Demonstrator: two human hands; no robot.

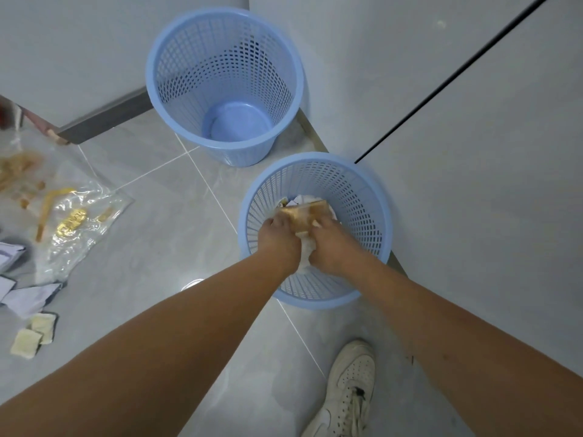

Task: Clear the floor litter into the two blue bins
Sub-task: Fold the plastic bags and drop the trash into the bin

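Note:
Two blue mesh bins stand by the wall. The far bin [224, 86] holds nothing that I can see. Both my hands reach into the near bin [362, 197]. My left hand [279, 239] and my right hand [331, 247] together grip a bundle of litter: a gold-brown wrapper [304, 214] on top and crumpled white paper [306, 252] between my hands. More white scraps lie at the bottom of the near bin, mostly hidden by my hands.
On the floor at the left lie clear plastic bags with gold wrappers [74, 220], white paper scraps [26, 298] and small cream packets [33, 334]. A white shoe [348, 392] stands at the bottom right. Grey walls close the right and back sides.

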